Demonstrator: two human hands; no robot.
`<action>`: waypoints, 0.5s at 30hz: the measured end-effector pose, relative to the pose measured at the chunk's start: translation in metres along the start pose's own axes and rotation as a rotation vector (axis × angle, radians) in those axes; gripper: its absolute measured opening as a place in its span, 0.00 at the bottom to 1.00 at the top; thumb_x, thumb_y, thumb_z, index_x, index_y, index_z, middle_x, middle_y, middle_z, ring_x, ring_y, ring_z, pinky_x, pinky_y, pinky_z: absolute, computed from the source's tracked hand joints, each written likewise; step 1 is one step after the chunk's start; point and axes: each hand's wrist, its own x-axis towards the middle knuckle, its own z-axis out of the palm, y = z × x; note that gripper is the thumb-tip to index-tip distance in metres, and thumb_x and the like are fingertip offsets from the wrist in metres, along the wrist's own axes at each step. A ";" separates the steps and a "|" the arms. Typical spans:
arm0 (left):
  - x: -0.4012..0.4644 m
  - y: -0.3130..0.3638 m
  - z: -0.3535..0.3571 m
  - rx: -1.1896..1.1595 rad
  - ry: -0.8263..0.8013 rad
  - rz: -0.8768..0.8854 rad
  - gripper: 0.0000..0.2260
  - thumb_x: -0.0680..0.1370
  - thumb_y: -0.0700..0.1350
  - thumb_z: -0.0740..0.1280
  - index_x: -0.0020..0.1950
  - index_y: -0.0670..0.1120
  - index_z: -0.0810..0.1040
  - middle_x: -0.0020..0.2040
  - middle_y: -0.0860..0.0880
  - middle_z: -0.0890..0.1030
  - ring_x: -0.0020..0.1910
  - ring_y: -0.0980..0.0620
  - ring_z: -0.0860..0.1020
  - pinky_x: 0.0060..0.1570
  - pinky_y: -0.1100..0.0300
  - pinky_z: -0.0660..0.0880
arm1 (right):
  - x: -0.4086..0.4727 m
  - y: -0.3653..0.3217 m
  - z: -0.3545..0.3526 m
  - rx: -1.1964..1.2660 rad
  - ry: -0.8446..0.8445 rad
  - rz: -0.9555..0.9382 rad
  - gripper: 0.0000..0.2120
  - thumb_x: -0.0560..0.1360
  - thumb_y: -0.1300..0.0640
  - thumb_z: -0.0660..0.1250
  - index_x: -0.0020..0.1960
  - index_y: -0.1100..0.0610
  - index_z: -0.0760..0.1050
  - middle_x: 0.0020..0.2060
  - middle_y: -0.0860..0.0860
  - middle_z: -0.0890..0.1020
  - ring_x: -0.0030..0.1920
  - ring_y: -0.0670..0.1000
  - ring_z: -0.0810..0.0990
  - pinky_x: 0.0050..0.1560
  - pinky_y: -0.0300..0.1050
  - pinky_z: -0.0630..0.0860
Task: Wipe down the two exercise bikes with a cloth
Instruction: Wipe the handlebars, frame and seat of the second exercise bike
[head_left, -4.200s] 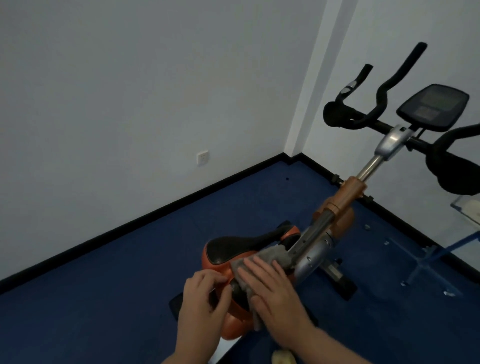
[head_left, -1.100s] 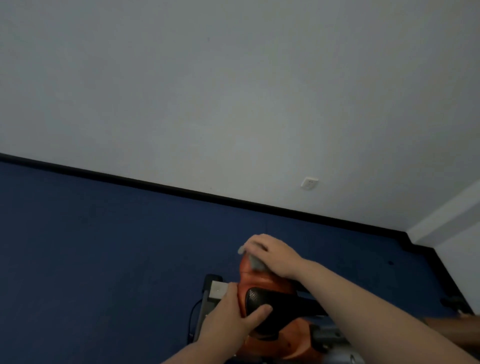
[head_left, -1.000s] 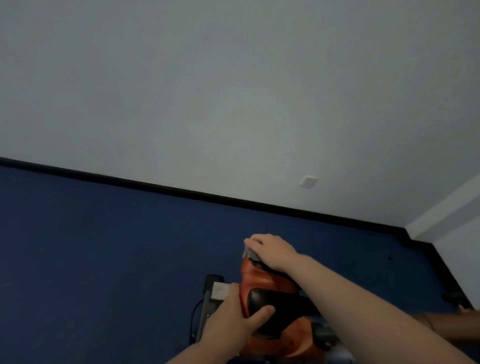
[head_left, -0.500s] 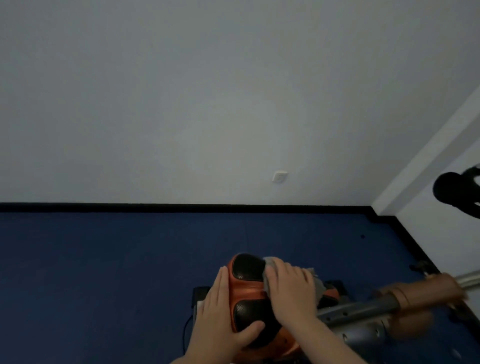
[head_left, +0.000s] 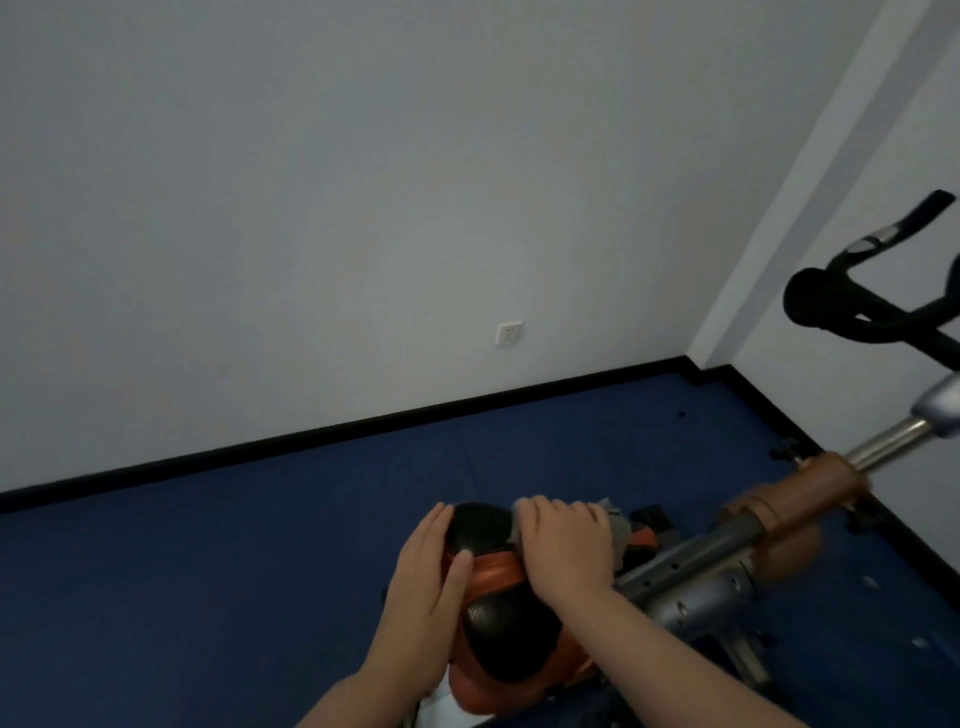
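Note:
An exercise bike's black and orange saddle (head_left: 498, 631) fills the lower middle. My left hand (head_left: 427, 587) rests flat against the saddle's left side, fingers straight, thumb on the orange band. My right hand (head_left: 563, 545) presses a grey cloth (head_left: 615, 522) onto the saddle's top right part; the cloth shows only past my fingers. The bike's grey and orange frame tube (head_left: 743, 525) runs up right to the black handlebars (head_left: 857, 317).
A white wall with a socket (head_left: 508, 333) stands behind, meeting the dark blue floor (head_left: 208, 571) along a black skirting. The room's corner lies at the right, behind the handlebars. The bike's base sits low right.
The view has swung right, bringing the handlebars and frame tube into sight. My right hand with the cloth has moved from the saddle's far end onto its right side. The left hand stays on the saddle.

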 end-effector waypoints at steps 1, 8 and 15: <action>0.006 0.007 0.003 0.001 0.009 0.010 0.22 0.78 0.60 0.52 0.73 0.62 0.56 0.74 0.62 0.58 0.73 0.66 0.55 0.73 0.64 0.52 | -0.002 -0.013 0.003 0.048 0.029 0.036 0.18 0.82 0.48 0.46 0.68 0.46 0.67 0.63 0.45 0.76 0.62 0.51 0.73 0.67 0.52 0.60; 0.038 0.024 0.017 0.044 0.050 -0.023 0.23 0.82 0.56 0.48 0.74 0.51 0.67 0.73 0.54 0.68 0.72 0.58 0.63 0.74 0.60 0.56 | -0.074 0.007 0.004 0.147 0.040 -0.169 0.26 0.77 0.44 0.53 0.75 0.45 0.62 0.74 0.43 0.65 0.74 0.47 0.64 0.68 0.48 0.56; 0.042 0.012 0.023 0.142 0.145 0.086 0.28 0.78 0.60 0.45 0.66 0.50 0.76 0.65 0.55 0.75 0.63 0.65 0.65 0.65 0.66 0.61 | -0.069 0.003 0.014 0.275 0.022 0.256 0.25 0.82 0.43 0.39 0.74 0.41 0.30 0.76 0.38 0.35 0.73 0.41 0.27 0.73 0.47 0.29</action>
